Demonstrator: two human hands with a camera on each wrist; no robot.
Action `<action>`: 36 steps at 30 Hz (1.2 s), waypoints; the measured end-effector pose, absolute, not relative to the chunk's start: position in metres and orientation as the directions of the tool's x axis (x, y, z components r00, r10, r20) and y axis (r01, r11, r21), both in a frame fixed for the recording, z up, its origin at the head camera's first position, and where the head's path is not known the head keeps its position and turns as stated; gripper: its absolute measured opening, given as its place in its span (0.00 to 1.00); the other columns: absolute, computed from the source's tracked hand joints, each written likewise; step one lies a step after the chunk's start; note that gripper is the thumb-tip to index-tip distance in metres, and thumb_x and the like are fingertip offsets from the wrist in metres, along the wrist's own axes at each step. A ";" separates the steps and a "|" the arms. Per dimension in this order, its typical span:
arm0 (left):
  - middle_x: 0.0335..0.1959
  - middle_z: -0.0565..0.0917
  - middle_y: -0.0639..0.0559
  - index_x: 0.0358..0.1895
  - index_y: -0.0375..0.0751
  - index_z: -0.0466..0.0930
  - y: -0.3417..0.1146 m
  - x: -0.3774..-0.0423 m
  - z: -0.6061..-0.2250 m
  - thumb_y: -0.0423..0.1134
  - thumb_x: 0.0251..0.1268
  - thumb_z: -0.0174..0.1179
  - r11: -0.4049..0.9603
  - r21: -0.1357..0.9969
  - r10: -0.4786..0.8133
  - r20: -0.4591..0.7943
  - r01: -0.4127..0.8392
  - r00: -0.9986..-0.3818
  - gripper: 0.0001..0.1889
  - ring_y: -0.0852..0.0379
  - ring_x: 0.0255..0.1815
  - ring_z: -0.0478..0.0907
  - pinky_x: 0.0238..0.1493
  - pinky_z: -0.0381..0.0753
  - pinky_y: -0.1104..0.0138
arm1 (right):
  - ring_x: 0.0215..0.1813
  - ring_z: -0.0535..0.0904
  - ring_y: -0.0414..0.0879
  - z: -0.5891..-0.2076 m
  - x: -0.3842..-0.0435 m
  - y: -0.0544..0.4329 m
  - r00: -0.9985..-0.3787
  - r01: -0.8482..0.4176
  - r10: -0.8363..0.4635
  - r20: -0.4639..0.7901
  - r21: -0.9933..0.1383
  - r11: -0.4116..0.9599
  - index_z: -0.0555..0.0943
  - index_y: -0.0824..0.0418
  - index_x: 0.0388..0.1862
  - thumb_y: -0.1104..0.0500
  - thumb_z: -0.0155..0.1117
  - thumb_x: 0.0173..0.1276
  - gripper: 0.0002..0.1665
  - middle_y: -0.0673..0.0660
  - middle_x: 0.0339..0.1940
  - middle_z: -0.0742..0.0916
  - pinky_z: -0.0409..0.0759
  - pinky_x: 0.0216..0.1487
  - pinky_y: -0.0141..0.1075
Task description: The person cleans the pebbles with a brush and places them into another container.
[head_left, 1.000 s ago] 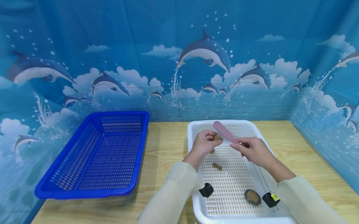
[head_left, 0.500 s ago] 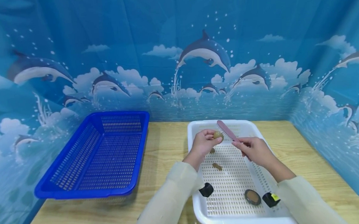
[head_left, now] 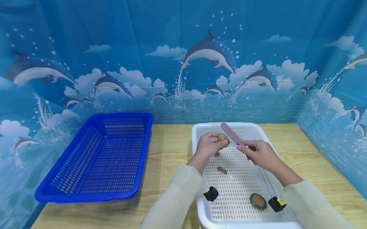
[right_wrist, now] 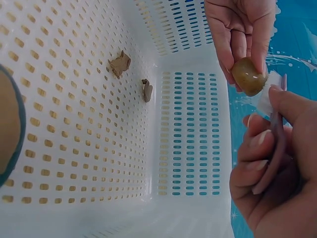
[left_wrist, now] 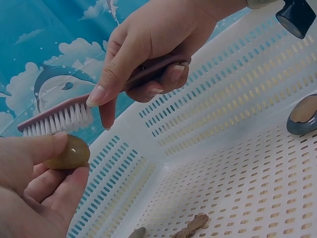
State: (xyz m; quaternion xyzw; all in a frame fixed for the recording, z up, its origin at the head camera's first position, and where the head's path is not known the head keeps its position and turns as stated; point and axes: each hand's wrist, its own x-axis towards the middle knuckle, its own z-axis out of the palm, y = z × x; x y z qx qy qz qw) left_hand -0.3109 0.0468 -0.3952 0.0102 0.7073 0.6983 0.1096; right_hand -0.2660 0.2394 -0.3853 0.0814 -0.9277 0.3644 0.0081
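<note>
My left hand (head_left: 207, 148) pinches a smooth, glossy yellow-brown pebble (left_wrist: 74, 152) between thumb and fingers, above the far part of the white basket (head_left: 203, 209). My right hand (head_left: 262, 154) grips the handle of a pink brush (head_left: 230, 132). Its white bristles (right_wrist: 265, 95) face the pebble and lie right beside it; whether they touch is hard to tell. Below the hands, a brown, lumpy piece (head_left: 222, 170) lies on the basket floor, with a smaller brown piece (head_left: 217, 154) farther back. Nearer the front rests a dark oval stone (head_left: 258, 201) with a brown patch on top.
A deep blue basket (head_left: 138, 171) stands to the left on the wooden table (head_left: 165, 153). Small black devices (head_left: 211, 194) sit at the wrists, over the white basket. A dolphin-printed blue curtain (head_left: 155, 33) hangs behind and at both sides.
The brush moved a little right, away from the pebble, then slightly back left. The pebble, partly covered by the brush a second ago, now shows more of its shiny surface. Both hands keep their grip.
</note>
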 end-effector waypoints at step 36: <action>0.41 0.84 0.51 0.47 0.41 0.84 0.047 -0.310 -0.393 0.32 0.58 0.69 0.062 0.990 0.156 -0.135 -0.127 -0.979 0.13 0.58 0.42 0.80 0.47 0.84 0.64 | 0.14 0.69 0.44 -0.386 -0.266 0.241 -0.987 -0.160 -0.145 0.076 -0.629 0.760 0.79 0.65 0.59 0.41 0.57 0.72 0.32 0.52 0.15 0.78 0.68 0.14 0.36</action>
